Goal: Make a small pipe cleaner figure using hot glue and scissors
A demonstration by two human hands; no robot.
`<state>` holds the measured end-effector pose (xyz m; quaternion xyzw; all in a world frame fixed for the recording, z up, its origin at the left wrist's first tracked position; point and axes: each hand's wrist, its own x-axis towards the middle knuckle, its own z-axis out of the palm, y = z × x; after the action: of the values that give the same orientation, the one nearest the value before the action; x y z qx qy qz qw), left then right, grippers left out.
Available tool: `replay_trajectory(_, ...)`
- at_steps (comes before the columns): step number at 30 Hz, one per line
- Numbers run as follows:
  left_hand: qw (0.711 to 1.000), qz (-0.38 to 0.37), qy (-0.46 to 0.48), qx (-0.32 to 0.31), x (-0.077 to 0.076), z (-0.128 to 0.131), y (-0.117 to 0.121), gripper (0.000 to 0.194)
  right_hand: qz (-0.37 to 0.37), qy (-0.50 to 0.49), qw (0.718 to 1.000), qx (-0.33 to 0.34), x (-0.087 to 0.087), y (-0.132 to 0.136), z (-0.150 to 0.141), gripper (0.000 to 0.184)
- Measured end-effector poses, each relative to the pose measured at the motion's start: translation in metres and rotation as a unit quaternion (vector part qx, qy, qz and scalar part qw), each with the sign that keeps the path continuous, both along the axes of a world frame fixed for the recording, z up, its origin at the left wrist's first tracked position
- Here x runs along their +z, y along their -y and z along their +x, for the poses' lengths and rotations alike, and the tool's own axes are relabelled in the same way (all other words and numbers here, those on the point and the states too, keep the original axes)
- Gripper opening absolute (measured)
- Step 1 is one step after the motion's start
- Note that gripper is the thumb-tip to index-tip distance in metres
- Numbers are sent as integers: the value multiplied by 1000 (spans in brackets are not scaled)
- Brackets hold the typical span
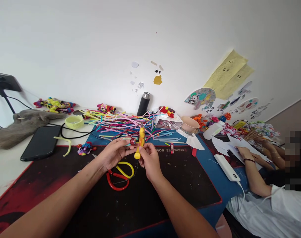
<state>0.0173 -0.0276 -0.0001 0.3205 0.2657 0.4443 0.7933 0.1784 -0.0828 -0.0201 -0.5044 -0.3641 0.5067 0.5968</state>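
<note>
My right hand [150,160] is closed round a slim yellow tool with a metal tip [141,135], which looks like a glue gun and points up and away from me. A small red patterned piece [133,141] is pinched in my left hand [118,150], right beside the tool; its exact kind is too small to tell. Just below my hands, scissors [117,188] with one red and one yellow handle lie on the dark mat [150,205]. A thin dark cord passes over the handles.
Pipe cleaners [120,122] are heaped behind my hands, before a black flask [143,105]. Left are a phone [41,142], tape roll [74,122] and small colourful figure [84,148]. At right, a white corded device [227,168] lies near another person's arm [256,177] and papers.
</note>
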Motion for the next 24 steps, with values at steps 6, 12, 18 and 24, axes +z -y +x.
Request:
replay_trajectory(6, 999, 10, 48, 1, -6, 0, -1, 28, 42, -14, 999, 7, 1, 2, 0, 51)
replay_trajectory(12, 996, 18, 89, -7, -10, 2, 2, 27, 60, -72, 995, -11, -3, 3, -5, 56)
replay_trajectory(18, 995, 8, 100, 8, -5, -1, 3, 27, 48, -110, 993, 24, -3, 7, -16, 54)
replay_trajectory(24, 994, 25, 103, -19, 2, -4, 5, 28, 13, -146, 988, 46, 10, 10, -20, 64)
